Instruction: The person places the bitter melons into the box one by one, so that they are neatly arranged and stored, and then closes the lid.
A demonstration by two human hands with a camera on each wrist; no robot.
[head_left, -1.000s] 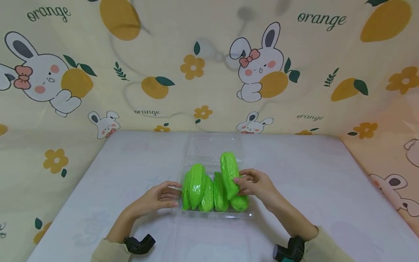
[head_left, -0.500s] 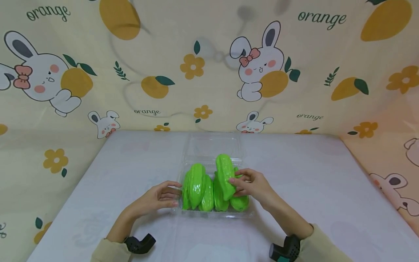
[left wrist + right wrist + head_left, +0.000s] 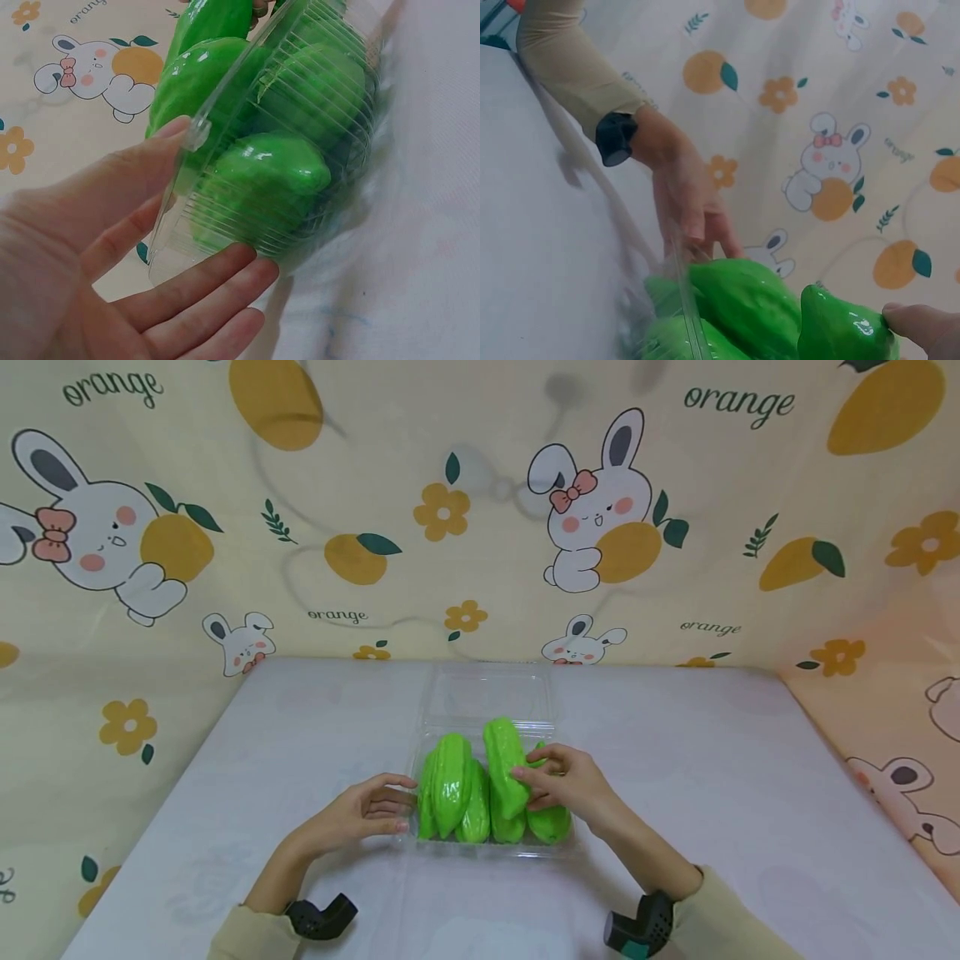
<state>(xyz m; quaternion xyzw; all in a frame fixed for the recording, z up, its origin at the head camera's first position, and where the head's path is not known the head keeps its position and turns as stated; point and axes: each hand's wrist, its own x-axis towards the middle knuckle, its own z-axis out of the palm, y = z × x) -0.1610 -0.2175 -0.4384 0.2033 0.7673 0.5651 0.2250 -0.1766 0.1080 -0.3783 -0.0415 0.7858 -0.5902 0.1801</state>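
My right hand (image 3: pixel 567 783) pinches a bright green ridged gourd (image 3: pixel 505 764) between thumb and fingers, tilted over the right half of a clear plastic clamshell box (image 3: pixel 491 852). Beneath it lies another green gourd (image 3: pixel 507 827), partly covered, with one more gourd (image 3: pixel 550 825) to its right. On the left side of the box, several gourds (image 3: pixel 453 785) are heaped together. My left hand (image 3: pixel 367 810) rests at the box's left wall; in the left wrist view its thumb (image 3: pixel 161 139) touches the rim and its straight fingers lie along the outside.
The box's clear lid (image 3: pixel 487 693) lies folded back behind it. A white-covered table (image 3: pixel 675 735) runs back to a wall cloth (image 3: pixel 450 560) printed with rabbits and oranges. Each wrist carries a black device (image 3: pixel 322 917).
My right hand has moved left with the gourd, from over the rightmost gourd to over the one beside it, and slightly lower. The left hand has stayed in place.
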